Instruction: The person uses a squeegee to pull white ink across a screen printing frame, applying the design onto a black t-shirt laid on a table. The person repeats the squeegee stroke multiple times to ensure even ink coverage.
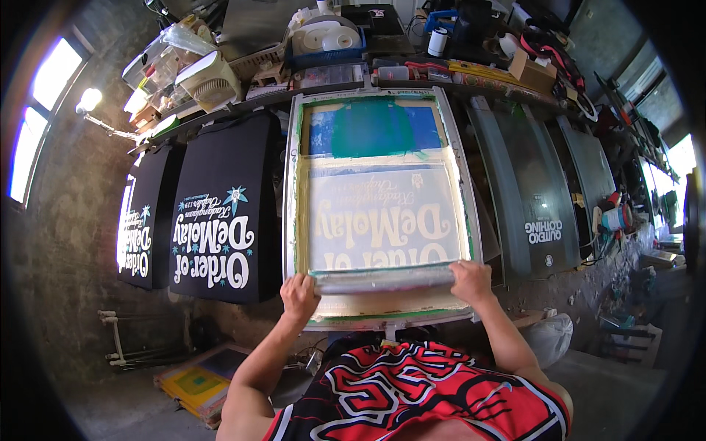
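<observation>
A long squeegee (382, 281) lies crosswise over the near part of a screen-printing frame (290, 187). My left hand (300, 295) is closed around its left end. At the opposite end my right hand (471, 281) grips it in a fist. White lettering shows through the pale mesh (382, 202) beyond the squeegee. The frame's far section is blue with a green patch (371, 126), and cream tape or coating borders the mesh. The squeegee hides part of the lettering's near edge, so whether its blade touches the mesh I cannot tell.
Black garments (224, 165) with white lettering and light-blue leaves lie on boards at left. Grey boards (522, 184) stand at right. A cluttered shelf beyond the frame holds a small fan (213, 87) and a blue basket (327, 57). A yellow screen (195, 386) lies on the floor.
</observation>
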A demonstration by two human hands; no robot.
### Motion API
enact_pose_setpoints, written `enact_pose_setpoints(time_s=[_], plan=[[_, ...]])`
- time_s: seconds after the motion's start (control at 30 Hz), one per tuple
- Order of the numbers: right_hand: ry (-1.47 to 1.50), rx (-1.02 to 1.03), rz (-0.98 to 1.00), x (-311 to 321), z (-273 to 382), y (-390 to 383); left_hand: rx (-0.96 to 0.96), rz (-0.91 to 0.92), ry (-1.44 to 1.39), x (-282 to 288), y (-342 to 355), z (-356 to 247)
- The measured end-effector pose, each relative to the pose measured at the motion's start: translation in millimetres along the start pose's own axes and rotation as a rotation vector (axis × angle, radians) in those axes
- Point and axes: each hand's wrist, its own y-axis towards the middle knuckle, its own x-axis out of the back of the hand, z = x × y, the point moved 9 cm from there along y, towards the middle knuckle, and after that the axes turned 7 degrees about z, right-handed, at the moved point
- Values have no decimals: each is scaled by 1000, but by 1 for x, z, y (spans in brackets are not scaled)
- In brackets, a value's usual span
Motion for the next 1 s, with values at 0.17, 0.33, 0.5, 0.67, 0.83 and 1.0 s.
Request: enact_pose_setpoints(time_s=[0.17, 0.33, 0.5, 0.67, 0.83, 1.0], plan=[[36, 43, 60, 5, 21, -51, -45, 41, -83, 27, -44, -26], [21, 56, -20, 27, 9, 6, -73, -72, -13, 23, 9, 0], [-23, 71, -133, 34, -12, 140, -92, -190, 71, -6, 146, 68], [-129, 9, -116, 17, -34, 249, -11, -86, 72, -42, 252, 129], [-172, -31, -5, -15, -46, 305, 48, 21, 64, -62, 275, 158], [-174, 102, 56, -18, -47, 301, 12, 40, 96, -55, 220, 134]])
